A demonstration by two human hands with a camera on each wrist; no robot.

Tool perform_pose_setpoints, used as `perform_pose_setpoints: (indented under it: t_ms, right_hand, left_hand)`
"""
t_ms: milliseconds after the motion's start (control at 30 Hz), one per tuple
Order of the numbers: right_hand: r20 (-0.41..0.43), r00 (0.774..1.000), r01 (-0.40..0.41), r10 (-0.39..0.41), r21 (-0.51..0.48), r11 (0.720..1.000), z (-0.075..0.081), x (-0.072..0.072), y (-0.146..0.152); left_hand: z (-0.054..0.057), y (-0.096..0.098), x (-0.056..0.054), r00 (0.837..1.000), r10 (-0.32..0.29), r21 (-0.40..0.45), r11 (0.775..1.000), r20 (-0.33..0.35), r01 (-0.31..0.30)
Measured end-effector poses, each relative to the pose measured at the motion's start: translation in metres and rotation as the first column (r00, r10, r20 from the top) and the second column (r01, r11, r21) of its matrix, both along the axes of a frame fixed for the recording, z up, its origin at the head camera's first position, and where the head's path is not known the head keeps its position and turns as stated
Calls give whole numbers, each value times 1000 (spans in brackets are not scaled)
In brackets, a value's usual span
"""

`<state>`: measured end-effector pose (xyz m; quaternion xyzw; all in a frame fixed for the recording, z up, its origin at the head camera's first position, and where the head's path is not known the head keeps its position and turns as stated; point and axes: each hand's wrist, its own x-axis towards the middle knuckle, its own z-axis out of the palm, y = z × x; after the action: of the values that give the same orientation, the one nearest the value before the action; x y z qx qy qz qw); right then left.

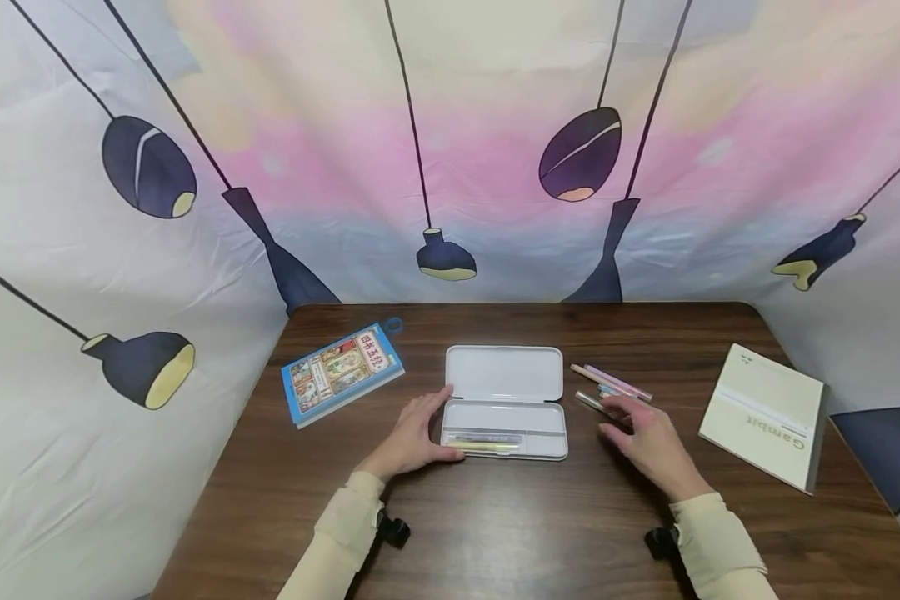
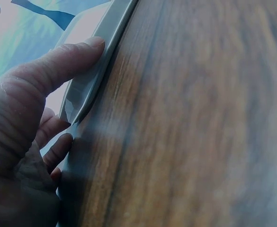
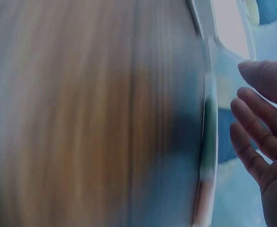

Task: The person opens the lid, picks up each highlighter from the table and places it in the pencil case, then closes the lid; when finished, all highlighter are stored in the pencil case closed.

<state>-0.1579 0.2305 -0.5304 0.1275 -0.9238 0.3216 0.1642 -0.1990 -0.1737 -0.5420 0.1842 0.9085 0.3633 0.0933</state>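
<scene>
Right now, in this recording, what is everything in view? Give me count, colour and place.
Table: one, dark brown, under everything
Case: one, white, lying open at centre
Slim items: count unclear, yellow and clear, case's front compartment
Loose pens: several, mixed colours including pink, right of case
Book: one, blue, left
Ring: one, blue, behind book
"Gambit" book: one, cream, right
Backdrop: one, pastel with dark printed lamps, behind table
Wrist devices: two, black, at cuffs
Sleeves: two, cream, forearms
Left hand: one, bare, at case's left end
Right hand: one, bare, by pens
</scene>
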Motion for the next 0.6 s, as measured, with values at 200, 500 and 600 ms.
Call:
perform_pose_setpoints:
  t_ms: [200,500,600]
  right_hand:
    - [-22,998,61,-60,47,997,-2,10,25]
    - [51,994,96,-99,63,993,-3,19,35]
    - [108,988,102,-110,73,992,-2,19,36]
  left_hand:
    - [1,-1,1,1000,6,9,1000,8,-6]
    - [3,-1,2,1000,6,14,1000,10,-7]
    - [2,0,1,1000,6,15,1000,6,-6]
